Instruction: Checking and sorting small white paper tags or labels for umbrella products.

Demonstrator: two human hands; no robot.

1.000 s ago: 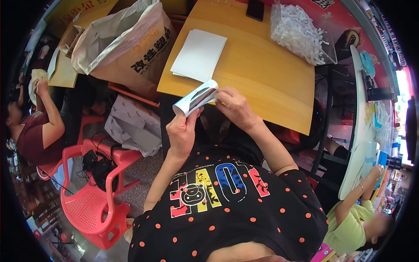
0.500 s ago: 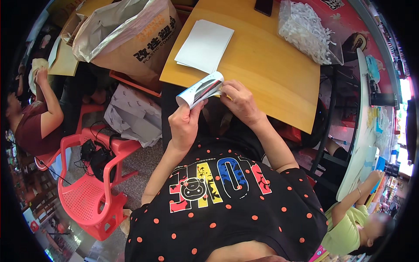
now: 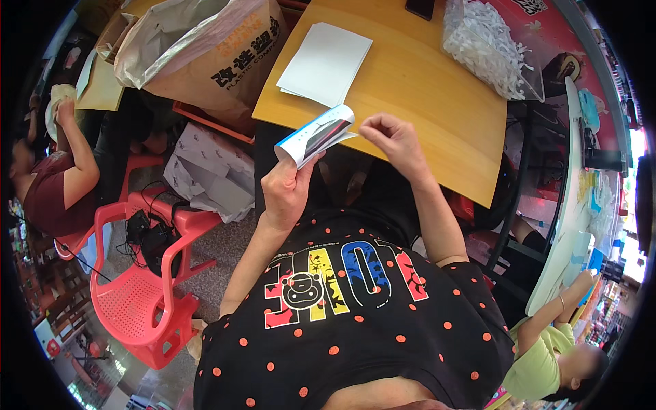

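Observation:
My left hand (image 3: 285, 190) pinches the lower left end of a curled sheet of glossy printed paper (image 3: 316, 132), which is bent over into a loose roll with a pale outer side and dark and red print inside. Just off the sheet's right end is my right hand (image 3: 402, 145), thumb and fingertips pressed together. Whatever is in that pinch, if anything, is too small to make out. Beyond the roll, a stack of white sheets (image 3: 326, 63) lies on the wooden table (image 3: 430, 116), near its left edge.
A clear bin of shredded white strips (image 3: 482, 51) stands at the table's far right, near a dark phone (image 3: 420, 7). Left are a large woven sack (image 3: 205, 61), an open carton (image 3: 208, 174) and a red plastic chair (image 3: 133, 301) holding cables. Two people sit at either side.
My right hand has drawn away from the sheet to the right, leaving a small gap. My left hand keeps its hold on the curled sheet.

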